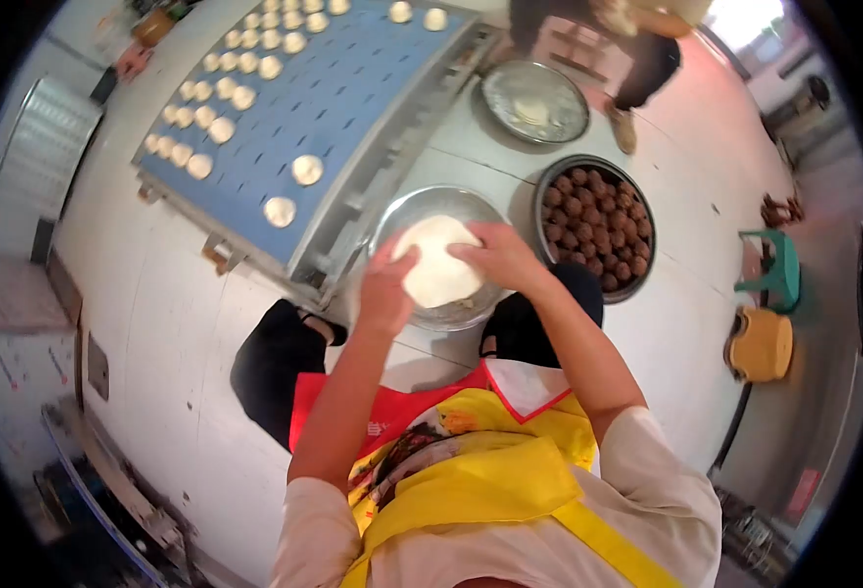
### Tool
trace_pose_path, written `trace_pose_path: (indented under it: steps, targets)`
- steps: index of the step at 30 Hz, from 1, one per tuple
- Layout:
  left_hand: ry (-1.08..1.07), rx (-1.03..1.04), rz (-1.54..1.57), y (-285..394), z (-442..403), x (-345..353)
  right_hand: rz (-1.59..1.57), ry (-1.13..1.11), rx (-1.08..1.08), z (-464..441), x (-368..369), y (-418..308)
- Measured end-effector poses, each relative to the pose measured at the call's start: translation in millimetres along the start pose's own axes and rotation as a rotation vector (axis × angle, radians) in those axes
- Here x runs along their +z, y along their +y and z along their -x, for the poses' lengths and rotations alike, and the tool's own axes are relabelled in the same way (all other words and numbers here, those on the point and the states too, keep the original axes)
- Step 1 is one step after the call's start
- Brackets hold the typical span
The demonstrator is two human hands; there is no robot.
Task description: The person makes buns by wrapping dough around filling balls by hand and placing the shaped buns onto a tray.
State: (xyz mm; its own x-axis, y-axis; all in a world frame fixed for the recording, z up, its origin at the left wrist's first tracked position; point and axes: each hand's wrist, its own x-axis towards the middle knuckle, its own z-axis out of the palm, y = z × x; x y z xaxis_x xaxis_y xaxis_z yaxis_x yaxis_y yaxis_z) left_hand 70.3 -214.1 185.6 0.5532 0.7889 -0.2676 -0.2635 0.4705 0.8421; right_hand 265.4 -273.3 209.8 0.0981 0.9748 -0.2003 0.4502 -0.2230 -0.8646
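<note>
A flat, pale round of dough [437, 263] is held between my two hands over a metal bowl [392, 209] on the floor. My left hand [388, 284] grips its left edge, the thumb on top. On the right edge, my right hand [502, 257] has its thumb on the upper face and its fingers around the rim. Right of the bowl, a dark round pan [541, 235] holds several brown balls [594, 221]. Up and to the left, a blue board [289, 147] carries several pale dough pieces [307, 170], two of them near its close corner.
Beyond the pan stands another metal basin [561, 86] with pale dough in it. A seated person [637, 59] is behind it, handling something pale. At the right are a green stool [776, 270] and a yellow stool [763, 344]. A metal frame [383, 157] edges the blue board.
</note>
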Motion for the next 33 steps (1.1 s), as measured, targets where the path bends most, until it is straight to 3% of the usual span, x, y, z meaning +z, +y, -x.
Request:
trace_pose_path:
  steps: [1, 3, 4, 8, 11, 14, 15, 16, 17, 19, 20, 21, 24, 28, 33]
  targets:
    - [-0.144, 0.010, 0.162, 11, -1, 4, 0.091, 0.096, -0.082, -3, 2, -1]
    - [-0.317, 0.189, 0.478, 28, 7, 19, -0.186, 0.150, -0.082, -7, 4, -19]
    - [-0.350, 0.104, 0.672, 15, 6, 12, -0.173, 0.191, -0.144, -9, 3, -25]
    - [-0.111, 0.008, 0.679, -17, -15, 15, 0.134, 0.321, -0.133, -29, 13, -13]
    - [-0.067, -0.044, 0.671, -15, -27, 11, 0.028, 0.236, -0.035, -30, -33, 10]
    - [0.103, -0.050, 0.587, -14, -37, 6, -0.350, 0.476, 0.239, -31, -102, 101]
    - [0.141, -0.058, 0.593, -17, -41, 1, -0.236, 0.582, 0.372, -25, -122, 135]
    - [0.181, -0.066, 0.597, -21, -45, -5, -0.259, 0.681, 0.336, -19, -131, 204]
    - [0.207, -0.069, 0.622, -28, -50, -14, -0.246, 0.738, 0.480, -10, -141, 272]
    - [0.236, -0.107, 0.667, -45, -54, -28, -0.319, 0.906, 0.693, 23, -148, 341]
    - [0.252, -0.126, 0.690, -53, -56, -33, -0.428, 1.000, 0.765, 36, -149, 343]
    - [0.261, -0.141, 0.688, -61, -59, -37, -0.597, 0.957, 0.846, 46, -154, 371]
    - [0.288, -0.188, 0.681, -79, -63, -45, -0.759, 1.129, 0.849, 52, -151, 411]
    - [0.264, -0.229, 0.660, -87, -72, -46, 0.637, 1.088, 0.826, 74, -177, 417]
    - [0.276, -0.274, 0.589, -98, -86, -39, 0.947, 0.481, 0.985, 113, -196, 426]
